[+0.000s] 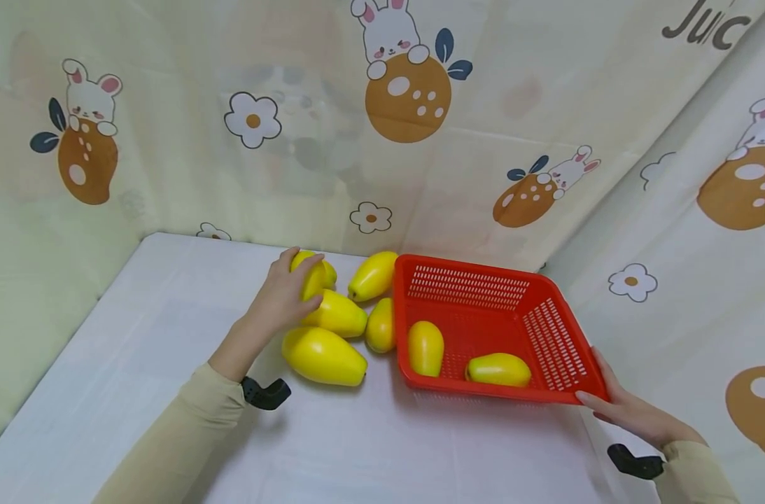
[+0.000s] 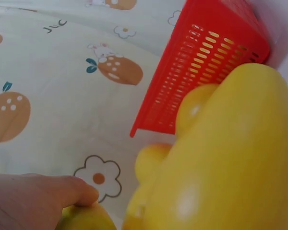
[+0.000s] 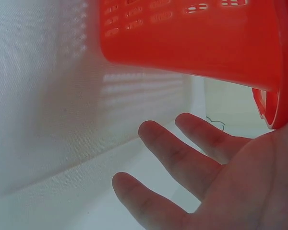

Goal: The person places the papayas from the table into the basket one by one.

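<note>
My left hand [image 1: 285, 289] grips a yellow papaya [image 1: 312, 274] at the back of the table, fingers over its top and thumb on the near side. In the left wrist view, part of that papaya [image 2: 88, 218] shows under a fingertip. Several more papayas lie close around, including a large one [image 1: 325, 356] in front and one [image 1: 373, 276] behind. At the right, my right hand [image 1: 634, 408] pinches the rim of a red plastic basket [image 1: 470, 387], thumb on top and other fingers spread below. Inside the basket are two papayas, one upright [image 1: 425, 348] and one lying [image 1: 498, 369].
A white-covered table [image 1: 136, 336] carries everything. Patterned cloth [image 1: 294, 189] with rabbits and flowers hangs behind it and along the sides. One small papaya [image 1: 381, 326] sits right against the basket's left wall.
</note>
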### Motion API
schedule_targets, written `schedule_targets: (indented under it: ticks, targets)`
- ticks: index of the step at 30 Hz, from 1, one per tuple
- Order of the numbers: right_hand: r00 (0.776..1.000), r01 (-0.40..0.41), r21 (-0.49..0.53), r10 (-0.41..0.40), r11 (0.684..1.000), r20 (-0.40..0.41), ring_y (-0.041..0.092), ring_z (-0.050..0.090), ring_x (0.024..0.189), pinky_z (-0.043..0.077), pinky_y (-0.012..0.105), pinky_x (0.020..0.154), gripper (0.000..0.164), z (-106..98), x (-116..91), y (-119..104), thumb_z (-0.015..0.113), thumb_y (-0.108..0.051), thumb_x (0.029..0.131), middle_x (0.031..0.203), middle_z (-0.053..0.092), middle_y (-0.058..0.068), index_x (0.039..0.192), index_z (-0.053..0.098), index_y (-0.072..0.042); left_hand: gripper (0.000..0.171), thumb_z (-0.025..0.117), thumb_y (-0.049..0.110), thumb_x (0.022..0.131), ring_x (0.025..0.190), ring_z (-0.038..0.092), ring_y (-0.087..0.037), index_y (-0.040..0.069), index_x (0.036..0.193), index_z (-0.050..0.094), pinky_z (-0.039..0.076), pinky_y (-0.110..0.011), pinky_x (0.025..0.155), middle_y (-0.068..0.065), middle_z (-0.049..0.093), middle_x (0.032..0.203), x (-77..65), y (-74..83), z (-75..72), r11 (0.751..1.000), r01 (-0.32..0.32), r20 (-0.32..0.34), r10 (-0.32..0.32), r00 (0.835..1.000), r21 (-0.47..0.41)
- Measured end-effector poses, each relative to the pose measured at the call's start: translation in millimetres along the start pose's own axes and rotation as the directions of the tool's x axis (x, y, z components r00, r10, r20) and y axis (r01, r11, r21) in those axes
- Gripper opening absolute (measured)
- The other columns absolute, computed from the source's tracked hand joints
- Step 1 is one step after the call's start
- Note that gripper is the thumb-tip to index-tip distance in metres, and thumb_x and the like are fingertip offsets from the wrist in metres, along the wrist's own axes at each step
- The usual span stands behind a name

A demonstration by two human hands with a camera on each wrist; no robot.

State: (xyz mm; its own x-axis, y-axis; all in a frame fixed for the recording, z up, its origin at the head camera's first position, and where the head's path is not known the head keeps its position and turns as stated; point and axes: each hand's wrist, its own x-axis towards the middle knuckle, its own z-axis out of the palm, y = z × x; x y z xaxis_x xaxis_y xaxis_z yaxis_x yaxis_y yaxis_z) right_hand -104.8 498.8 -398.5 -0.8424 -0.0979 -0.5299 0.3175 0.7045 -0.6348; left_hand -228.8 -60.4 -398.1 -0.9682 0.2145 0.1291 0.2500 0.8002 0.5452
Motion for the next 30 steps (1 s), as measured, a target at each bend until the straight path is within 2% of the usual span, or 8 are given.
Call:
schedule_targets:
  ticks: [9, 15, 21, 25, 30]
  targets:
    - [1.000, -0.001, -0.023, 0.001, 1.000, -0.018, 0.050, 0.009, 0.126, 0.043, 0.057, 0.087, 0.090, 1, -1, 0, 0.045, -0.037, 0.092, 0.146, -0.021, 0.021, 0.130, -0.037, -0.037, 0.064, 0.065, 0.030, 0.080, 0.127, 0.028, -0.036, 0.027, 0.137, 0.034, 0.043, -0.052, 0.092, -0.014, 0.015, 0.146, 5.7, 21.0, 2.0, 0.995, -0.103, -0.026, 0.103, 0.994, -0.009]
    - [1.000, 0.000, -0.012, 0.000, 1.000, -0.019, 0.049, 0.007, 0.127, 0.042, 0.057, 0.088, 0.088, 0, 0, 2, 0.044, -0.038, 0.092, 0.146, -0.023, 0.019, 0.130, -0.036, -0.040, 0.064, 0.065, 0.031, 0.080, 0.128, 0.028, -0.035, 0.025, 0.137, 0.036, 0.038, -0.052, 0.097, -0.015, 0.018, 0.146, 10.2, 38.3, 3.0, 0.988, -0.152, -0.042, 0.153, 0.987, 0.020]
    - [1.000, 0.004, 0.003, -0.004, 1.000, -0.008, 0.050, 0.008, 0.126, 0.041, 0.059, 0.089, 0.088, 1, 1, 4, 0.043, -0.036, 0.093, 0.145, -0.023, 0.020, 0.130, -0.037, -0.039, 0.066, 0.064, 0.031, 0.080, 0.132, 0.023, -0.032, 0.029, 0.138, 0.032, 0.037, -0.050, 0.099, -0.012, 0.015, 0.148, 13.7, 56.9, 8.1, 0.986, -0.163, -0.001, 0.163, 0.987, 0.041]
    - [1.000, 0.003, 0.002, -0.003, 1.000, -0.009, 0.050, 0.009, 0.126, 0.041, 0.058, 0.089, 0.088, 1, 1, 4, 0.044, -0.036, 0.093, 0.146, -0.022, 0.020, 0.130, -0.036, -0.039, 0.066, 0.064, 0.034, 0.081, 0.132, 0.023, -0.029, 0.033, 0.138, 0.031, 0.040, -0.049, 0.097, -0.009, 0.015, 0.148, 15.4, 68.5, 15.3, 0.985, -0.163, 0.026, 0.162, 0.986, 0.053]
    - [0.999, 0.037, 0.000, -0.037, 0.999, -0.010, 0.051, 0.009, 0.125, 0.041, 0.059, 0.088, 0.087, -1, 2, 4, 0.043, -0.034, 0.093, 0.146, -0.020, 0.021, 0.130, -0.035, -0.039, 0.066, 0.063, 0.035, 0.081, 0.131, 0.025, -0.027, 0.035, 0.138, 0.030, 0.041, -0.046, 0.096, -0.007, 0.015, 0.147, 15.2, 82.5, 23.4, 0.980, -0.193, 0.048, 0.190, 0.981, 0.052]
